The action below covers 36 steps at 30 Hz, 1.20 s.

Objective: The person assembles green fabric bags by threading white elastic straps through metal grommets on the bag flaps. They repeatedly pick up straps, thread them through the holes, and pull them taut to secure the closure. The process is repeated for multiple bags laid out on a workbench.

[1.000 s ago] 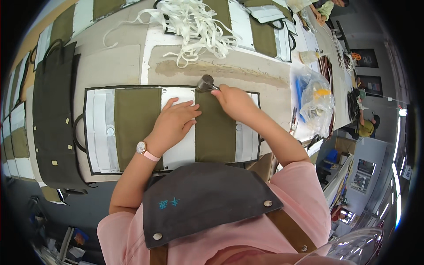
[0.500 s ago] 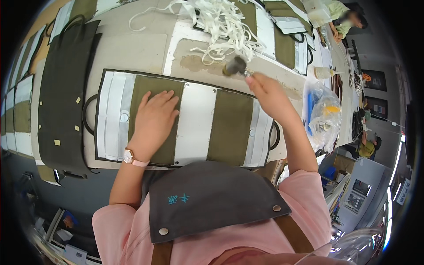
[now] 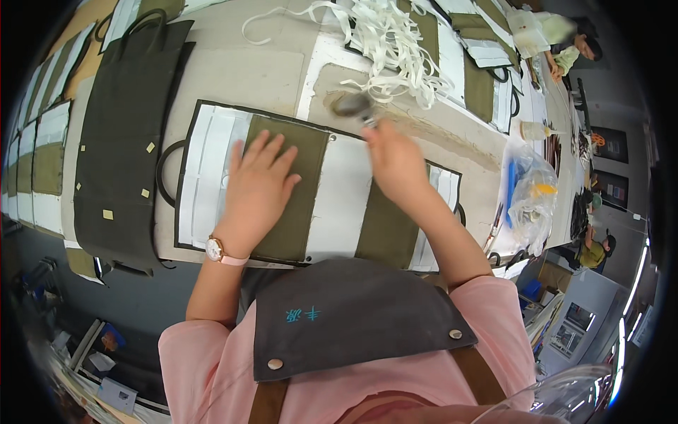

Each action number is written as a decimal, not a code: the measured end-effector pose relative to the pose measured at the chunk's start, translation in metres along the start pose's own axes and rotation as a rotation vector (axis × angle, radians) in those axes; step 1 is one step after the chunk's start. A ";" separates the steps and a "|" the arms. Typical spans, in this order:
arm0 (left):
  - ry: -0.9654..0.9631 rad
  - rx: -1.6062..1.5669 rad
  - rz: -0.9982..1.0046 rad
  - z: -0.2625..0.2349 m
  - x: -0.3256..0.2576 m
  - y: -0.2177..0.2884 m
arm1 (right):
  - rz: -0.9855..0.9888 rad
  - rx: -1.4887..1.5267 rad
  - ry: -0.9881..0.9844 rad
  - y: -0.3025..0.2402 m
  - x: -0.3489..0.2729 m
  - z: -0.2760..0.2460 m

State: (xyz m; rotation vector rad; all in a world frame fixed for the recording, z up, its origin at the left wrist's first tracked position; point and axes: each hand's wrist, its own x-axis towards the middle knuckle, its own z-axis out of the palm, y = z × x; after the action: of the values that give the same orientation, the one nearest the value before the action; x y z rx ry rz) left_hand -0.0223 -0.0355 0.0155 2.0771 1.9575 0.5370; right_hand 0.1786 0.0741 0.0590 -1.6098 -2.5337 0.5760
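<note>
Pale worktable (image 3: 240,78), tangle of flat white tape (image 3: 399,53) at far side. Rect. olive/white fabric panel (image 3: 339,198), dark-edged, lies under L hand (image 3: 258,185), palm down, spread wide; R hand (image 3: 397,161) grips blurred metal-headed hammer (image 3: 353,106) nr panel's far edge.

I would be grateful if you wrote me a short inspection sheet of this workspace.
Surface: beige table with a brownish patch.
Job's things: olive-and-white panel lying flat; hammer, its head blurred, beyond the panel's far edge.
Clutter: heaped white ribbons; clear plastic bag and bottle to the right; dark bag piece to the left.
Grips: left hand spread on the panel; right hand closed on the hammer.
Cables: nothing seen near the hands.
Surroundings: co-workers toward the right.
</note>
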 end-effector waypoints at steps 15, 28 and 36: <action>0.057 -0.237 -0.061 -0.012 -0.001 -0.045 | -0.265 0.101 -0.145 -0.092 0.079 0.061; 0.140 -0.321 -0.057 -0.020 -0.012 -0.051 | -0.159 -0.169 -0.290 -0.032 0.031 0.026; 0.496 -0.079 -0.297 -0.040 -0.046 -0.071 | -0.136 -0.060 -0.160 -0.056 0.041 0.037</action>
State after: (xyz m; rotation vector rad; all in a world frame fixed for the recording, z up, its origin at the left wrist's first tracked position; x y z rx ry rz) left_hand -0.1056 -0.0788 0.0174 1.6691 2.4017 1.1224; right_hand 0.1024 0.0792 0.0394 -1.4487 -2.7744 0.6446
